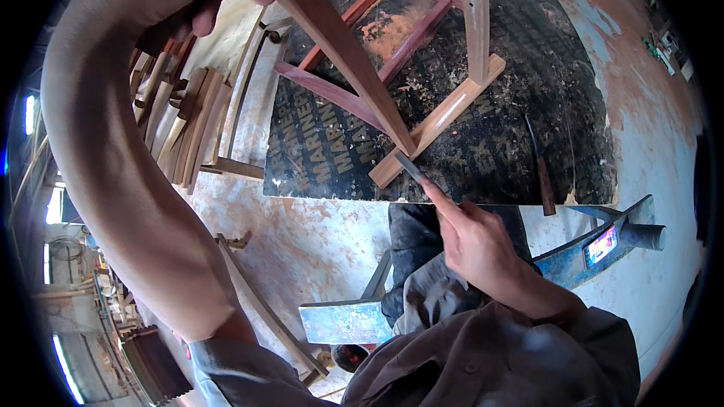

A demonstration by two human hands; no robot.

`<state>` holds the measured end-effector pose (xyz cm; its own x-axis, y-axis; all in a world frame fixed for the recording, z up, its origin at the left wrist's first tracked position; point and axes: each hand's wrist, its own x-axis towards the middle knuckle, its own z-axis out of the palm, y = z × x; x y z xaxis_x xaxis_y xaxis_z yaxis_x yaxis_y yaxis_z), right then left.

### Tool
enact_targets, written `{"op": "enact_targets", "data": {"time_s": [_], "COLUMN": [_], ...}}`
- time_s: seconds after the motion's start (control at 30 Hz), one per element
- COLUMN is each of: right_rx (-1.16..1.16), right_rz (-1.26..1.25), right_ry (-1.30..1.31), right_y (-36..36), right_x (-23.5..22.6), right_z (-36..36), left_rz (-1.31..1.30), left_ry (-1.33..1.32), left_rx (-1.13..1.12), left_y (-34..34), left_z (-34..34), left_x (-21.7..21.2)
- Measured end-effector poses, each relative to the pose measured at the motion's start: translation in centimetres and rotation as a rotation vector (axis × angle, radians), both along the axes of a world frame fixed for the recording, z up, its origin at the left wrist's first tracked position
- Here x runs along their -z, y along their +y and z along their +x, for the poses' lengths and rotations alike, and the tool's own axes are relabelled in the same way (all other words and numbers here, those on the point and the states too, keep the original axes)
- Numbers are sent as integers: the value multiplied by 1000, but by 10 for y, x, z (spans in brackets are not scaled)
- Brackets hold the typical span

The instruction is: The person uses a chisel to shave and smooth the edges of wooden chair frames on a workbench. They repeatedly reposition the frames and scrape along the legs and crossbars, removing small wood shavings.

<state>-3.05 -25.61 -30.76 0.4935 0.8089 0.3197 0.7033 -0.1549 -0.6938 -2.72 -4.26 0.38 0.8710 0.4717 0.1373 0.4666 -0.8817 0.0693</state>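
My right hand [483,245] is closed around a narrow flat metal blade [409,167], with the index finger stretched along it; any handle is hidden in the palm. The blade's tip touches the joint where a slanting wooden leg [343,60] meets a pale wooden crosspiece [452,109]. A second upright [473,19] rises from the crosspiece's far end. At the top left, my left hand [207,15] is partly cut off by the picture's edge, its fingers curled beside the upper part of the slanting leg. These pieces form one wooden frame standing on a dark printed board [332,173].
A reddish wooden frame [411,45] lies on the board among shavings. To the right lies a thin tool with a wooden handle [544,181]. Wood pieces [200,124] are stacked at the left. A blue bench with a phone [601,246] stands lower right.
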Motion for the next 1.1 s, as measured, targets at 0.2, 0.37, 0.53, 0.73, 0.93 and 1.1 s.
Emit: {"op": "enact_targets", "data": {"time_s": [0.2,0.37,0.53,0.73,0.93,1.1], "right_rx": [0,-7,45,219,659,769], "right_rz": [-86,-3,-171,93,-94,-187], "right_ry": [14,11,78,110,-275,-315], "right_y": [23,1,38,-57,-104,-129], "right_x": [-2,-11,-4,-4,7,45], "right_z": [3,-6,7,4,78,118], "left_rz": [-216,55,121,50,11,109], "left_ry": [116,95,82,55,-34,-54], "left_rx": [-278,-110,-154,168,201,136], "left_y": [-21,-9,-10,57,131,154], "left_z": [12,3,4,32,-15,-11], "left_x": [-17,-11,-4,14,9,7]}}
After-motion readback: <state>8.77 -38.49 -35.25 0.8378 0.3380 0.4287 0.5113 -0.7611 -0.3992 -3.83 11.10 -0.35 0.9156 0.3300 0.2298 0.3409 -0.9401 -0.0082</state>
